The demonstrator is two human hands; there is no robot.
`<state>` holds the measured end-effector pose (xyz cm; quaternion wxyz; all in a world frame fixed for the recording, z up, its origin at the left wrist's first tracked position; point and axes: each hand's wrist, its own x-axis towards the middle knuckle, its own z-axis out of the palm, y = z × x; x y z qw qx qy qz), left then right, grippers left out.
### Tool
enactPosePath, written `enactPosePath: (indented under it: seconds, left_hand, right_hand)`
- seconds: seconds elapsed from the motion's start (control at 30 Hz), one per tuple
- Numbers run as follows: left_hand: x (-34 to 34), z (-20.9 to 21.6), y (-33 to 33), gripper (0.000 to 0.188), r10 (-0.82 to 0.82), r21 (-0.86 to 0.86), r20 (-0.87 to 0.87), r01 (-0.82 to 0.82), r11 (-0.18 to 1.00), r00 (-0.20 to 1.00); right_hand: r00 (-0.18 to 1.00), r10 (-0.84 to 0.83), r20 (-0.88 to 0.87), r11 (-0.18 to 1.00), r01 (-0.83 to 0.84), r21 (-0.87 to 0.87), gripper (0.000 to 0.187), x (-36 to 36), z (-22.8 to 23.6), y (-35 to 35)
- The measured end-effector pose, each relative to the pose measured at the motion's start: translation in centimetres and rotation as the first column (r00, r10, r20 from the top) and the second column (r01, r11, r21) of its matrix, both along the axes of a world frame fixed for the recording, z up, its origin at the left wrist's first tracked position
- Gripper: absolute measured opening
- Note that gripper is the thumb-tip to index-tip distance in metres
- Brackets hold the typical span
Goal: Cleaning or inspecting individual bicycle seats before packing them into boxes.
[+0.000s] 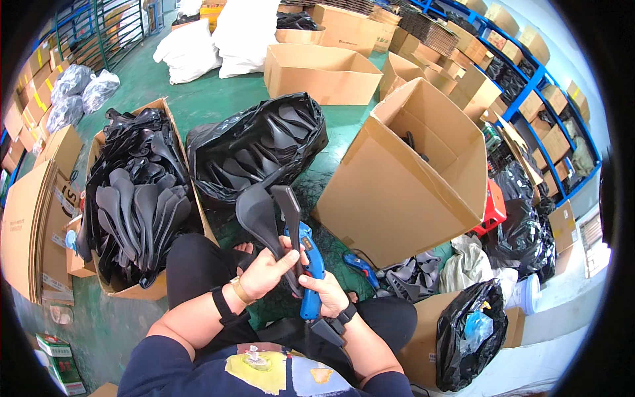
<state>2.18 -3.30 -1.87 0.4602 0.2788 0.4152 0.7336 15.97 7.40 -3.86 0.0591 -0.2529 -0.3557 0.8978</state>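
Observation:
My left hand (262, 274) is closed round the narrow end of a black bicycle saddle (256, 210), its broad end pointing away from me. Beside it stands a narrow black piece (288, 204), seen almost edge-on; whether it is a second saddle I cannot tell. My right hand (327, 296) grips a blue handheld power tool (312, 261) with a black lower end. The tool's upper end is against or just behind the fingers of my left hand. A second blue tool (361, 270) lies on the floor to the right, by several dark saddle parts (411, 278).
On the left a carton (170, 122) is heaped with black saddles (135, 212). An open black bag (205, 142) of saddles lies ahead. A tall open carton (390, 198) stands at the right, with a black bin bag (453, 357) nearer me. Blue shelving (522, 99) lines the far right.

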Motion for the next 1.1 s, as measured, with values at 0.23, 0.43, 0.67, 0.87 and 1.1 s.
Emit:
enactPosePath:
  seconds: [0.23, 0.43, 0.67, 0.87, 1.1]
  left_hand:
    - [-4.2, 1.9, -0.8, 0.038, 0.11, 0.044, 0.499, -0.152, 0.987, 0.859]
    - [-6.2, 0.4, -1.5, 0.039, 0.19, -0.176, 0.624, -0.101, 0.979, 0.758]
    - [-6.2, 0.7, -1.7, 0.033, 0.109, -0.155, 0.673, -0.004, 0.988, 0.732]
    - [-5.7, 0.5, -1.4, 0.035, 0.076, -0.185, 0.71, 0.082, 0.979, 0.7]
    - [-4.9, 0.1, -1.4, 0.036, 0.075, -0.216, 0.733, 0.126, 0.968, 0.676]
  right_hand:
    - [0.992, 0.063, 0.107, 0.983, -0.08, 0.165, 0.036, 0.5, -0.2, -0.5]
    - [0.962, 0.254, 0.105, 0.962, -0.262, 0.079, 0.026, 3.5, 0.3, -0.1]
    - [0.922, 0.373, 0.107, 0.928, -0.371, -0.04, 0.022, 4.9, -0.5, -1.2]
    - [0.935, 0.347, 0.078, 0.937, -0.342, -0.07, 0.021, 4.4, -0.5, -1.0]
    - [0.952, 0.29, 0.098, 0.957, -0.289, -0.029, 0.022, 3.6, -0.2, -0.5]
